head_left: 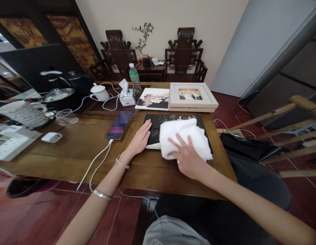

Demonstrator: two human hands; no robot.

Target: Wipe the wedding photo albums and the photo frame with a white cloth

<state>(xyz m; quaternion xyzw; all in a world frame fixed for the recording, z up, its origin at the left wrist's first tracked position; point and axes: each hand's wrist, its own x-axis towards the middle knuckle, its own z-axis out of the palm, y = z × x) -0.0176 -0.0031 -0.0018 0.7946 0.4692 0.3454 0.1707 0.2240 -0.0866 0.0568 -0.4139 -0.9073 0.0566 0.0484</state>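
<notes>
A dark photo panel [158,123] lies flat on the wooden table, with figures showing near its far edge. Across much of it is spread a folded white towel [182,132], which hides the panel's middle and near right part. My right hand [188,157] rests on the towel's near side, fingers spread and flat rather than wrapped around the cloth. At the panel's left edge, my left hand [142,137] lies flat with fingers stretched out, holding nothing. A phone [119,126] with a white cable lies to the left of that hand.
Behind the panel are a white photo print [154,98] and a framed photo [193,97]. A bottle [134,79], tissue box [127,97], lidded cup [99,92], kettle [25,114] and power strip [13,143] stand leftward. Cables cross the table and hang over its front edge.
</notes>
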